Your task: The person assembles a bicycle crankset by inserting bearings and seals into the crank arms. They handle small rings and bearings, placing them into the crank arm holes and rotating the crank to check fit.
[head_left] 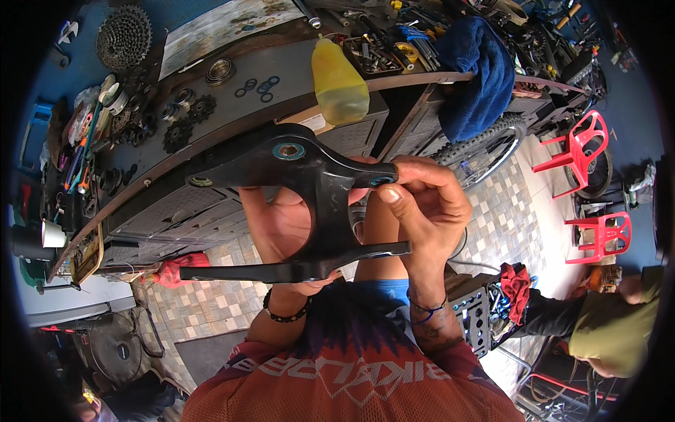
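Observation:
A black bicycle suspension linkage [330, 211], branched with several arms, is held up in front of my chest. From below, my left hand [281, 225] is closed round its middle, the palm showing through the gap and some fingers hidden behind the part. My right hand [430, 204] pinches the end of the upper right arm, thumb beside a small blue-ringed bearing [382, 180] in its hole. Another bearing with a blue-green rim [288, 151] sits in the upper body of the linkage. At the far left end is a further round hole [200, 181].
Beyond the part runs a dark curved workbench [295, 67]. On it lie blue rings [264, 88], metal bearings [220, 71], a yellow squeeze bottle [337, 81] and a hanging blue towel [478, 77]. Red chairs [587, 151] stand right; a person in olive clothing [612, 330] is at lower right.

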{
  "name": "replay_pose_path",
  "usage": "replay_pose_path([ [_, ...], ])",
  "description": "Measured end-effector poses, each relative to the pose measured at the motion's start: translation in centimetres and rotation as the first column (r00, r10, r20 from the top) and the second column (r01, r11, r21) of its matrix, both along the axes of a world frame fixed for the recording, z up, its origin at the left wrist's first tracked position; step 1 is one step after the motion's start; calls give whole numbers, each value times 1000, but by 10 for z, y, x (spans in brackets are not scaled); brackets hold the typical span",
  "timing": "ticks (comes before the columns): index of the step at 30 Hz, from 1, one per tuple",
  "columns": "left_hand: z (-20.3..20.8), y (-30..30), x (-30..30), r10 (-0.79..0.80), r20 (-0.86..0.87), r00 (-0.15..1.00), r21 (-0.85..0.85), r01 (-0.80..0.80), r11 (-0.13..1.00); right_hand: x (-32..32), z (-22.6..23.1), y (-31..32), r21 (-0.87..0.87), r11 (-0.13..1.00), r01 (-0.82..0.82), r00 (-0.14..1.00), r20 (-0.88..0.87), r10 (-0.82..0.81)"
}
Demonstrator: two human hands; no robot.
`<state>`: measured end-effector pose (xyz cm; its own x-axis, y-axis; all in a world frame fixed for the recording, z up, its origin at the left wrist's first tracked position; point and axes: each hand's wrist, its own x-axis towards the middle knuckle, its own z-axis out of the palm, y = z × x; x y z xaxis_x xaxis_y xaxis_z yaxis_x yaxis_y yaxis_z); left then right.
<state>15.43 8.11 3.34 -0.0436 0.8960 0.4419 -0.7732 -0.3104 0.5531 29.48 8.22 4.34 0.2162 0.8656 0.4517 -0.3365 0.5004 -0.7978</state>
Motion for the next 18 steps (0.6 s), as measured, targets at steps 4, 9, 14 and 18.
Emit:
replay_pose_path([
  [4, -3, -2, 0, -44, 21, 999, 20, 43, 999, -2, -2, -1, 9, 999, -33, 999, -15, 33],
  [9, -3, 1, 1, 15, -30, 999, 42, -14, 999, -3, -5, -2, -37, 998, -56, 998, 8, 56],
  [14, -5, 1, 1, 81, -65, 995, 45, -78, 996, -5, 0, -2, -87, 992, -95, 995, 7, 96],
  [18, -8, 3, 0, 132, -96, 987, 37, -129, 991, -4, -2, 0, -73, 991, -115, 993, 2, 116],
])
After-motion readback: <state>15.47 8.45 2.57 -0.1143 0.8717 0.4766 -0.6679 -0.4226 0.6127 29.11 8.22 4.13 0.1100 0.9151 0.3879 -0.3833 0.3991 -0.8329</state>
